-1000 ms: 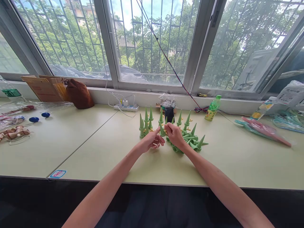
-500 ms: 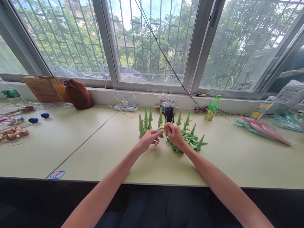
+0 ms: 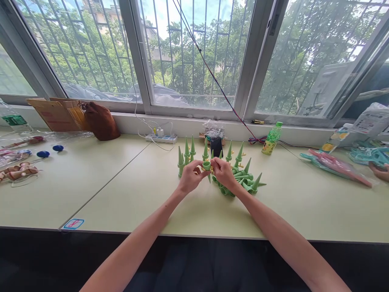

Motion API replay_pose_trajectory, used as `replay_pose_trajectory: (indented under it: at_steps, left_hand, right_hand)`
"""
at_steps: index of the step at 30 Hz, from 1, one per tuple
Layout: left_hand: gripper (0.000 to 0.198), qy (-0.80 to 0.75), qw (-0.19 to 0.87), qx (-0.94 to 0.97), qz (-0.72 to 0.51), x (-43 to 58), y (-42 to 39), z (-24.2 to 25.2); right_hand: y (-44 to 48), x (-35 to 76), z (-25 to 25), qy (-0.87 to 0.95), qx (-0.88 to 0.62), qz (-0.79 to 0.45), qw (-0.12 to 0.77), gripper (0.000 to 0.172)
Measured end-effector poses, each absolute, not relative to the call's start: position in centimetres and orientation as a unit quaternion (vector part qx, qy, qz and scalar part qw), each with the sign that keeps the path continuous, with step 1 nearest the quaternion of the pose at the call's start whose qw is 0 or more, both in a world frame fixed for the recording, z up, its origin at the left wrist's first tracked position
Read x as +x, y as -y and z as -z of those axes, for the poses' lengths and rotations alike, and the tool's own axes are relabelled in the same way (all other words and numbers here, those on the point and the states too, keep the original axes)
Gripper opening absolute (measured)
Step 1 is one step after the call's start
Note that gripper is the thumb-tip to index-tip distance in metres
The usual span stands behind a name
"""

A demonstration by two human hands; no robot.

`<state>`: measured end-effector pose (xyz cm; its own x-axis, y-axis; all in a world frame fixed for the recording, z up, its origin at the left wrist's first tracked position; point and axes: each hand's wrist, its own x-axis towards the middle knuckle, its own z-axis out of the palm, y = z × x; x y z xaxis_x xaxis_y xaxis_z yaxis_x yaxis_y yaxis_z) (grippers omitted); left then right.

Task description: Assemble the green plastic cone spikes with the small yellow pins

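Note:
My left hand (image 3: 191,177) is closed round the rim of a green plastic watering spike (image 3: 206,166), its open cup facing up and its point down. Against the right side of that cup, my right hand (image 3: 223,172) is closed in a pinch; whatever small part its fingers hold is hidden. Behind the hands, several green spikes with yellow valves (image 3: 239,155) stand upright on their wide ends. A pile of loose green spikes (image 3: 243,179) lies beside and under my right hand, some with open ends showing.
A black phone-like object (image 3: 216,147) leans at the back. Beyond are a power strip (image 3: 161,138), a green drink bottle (image 3: 272,138) and a brown pouch (image 3: 101,121). Wrapped pink and teal items (image 3: 337,167) lie right. Another person's hand (image 3: 379,172) shows at the right edge.
My left hand has turned and shifted its grip, so the spike now stands point down with its open cup upward. The other person's hand has appeared at the right edge.

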<state>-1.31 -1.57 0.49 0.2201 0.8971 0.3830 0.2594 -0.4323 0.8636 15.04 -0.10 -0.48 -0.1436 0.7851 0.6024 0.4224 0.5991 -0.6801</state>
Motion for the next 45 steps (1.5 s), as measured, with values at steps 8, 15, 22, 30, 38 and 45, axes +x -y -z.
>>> replay_pose_trajectory:
  at_steps: [8,15,22,30,38,45]
  left_hand:
    - [0.040,-0.410,0.272,0.723,-0.484,-1.2,1.5,-0.1]
    - [0.059,-0.438,0.393,0.660,-0.467,-1.1,1.6,-0.8]
    - [0.081,-0.387,0.665,0.563,-0.301,-1.4,1.2,-0.6]
    - [0.067,-0.362,0.695,0.529,-0.327,-1.7,0.8,-0.3]
    - [0.057,-0.370,0.692,0.511,-0.352,-1.7,1.1,-0.9]
    - [0.045,-0.339,0.673,0.531,-0.388,-1.6,1.4,-1.1]
  right_hand:
    - [0.0,15.2,0.3,0.728,-0.408,-0.188,0.518,0.039]
    - [-0.1,15.7,0.3,0.698,-0.429,-0.173,0.547,0.039]
    - [0.7,15.2,0.1,0.738,-0.407,-0.151,0.516,0.037]
    - [0.7,15.2,0.1,0.754,-0.392,-0.156,0.504,0.036]
    - [0.6,15.2,0.0,0.759,-0.383,-0.165,0.500,0.035]
    - [0.4,15.2,0.1,0.752,-0.384,-0.171,0.507,0.035]
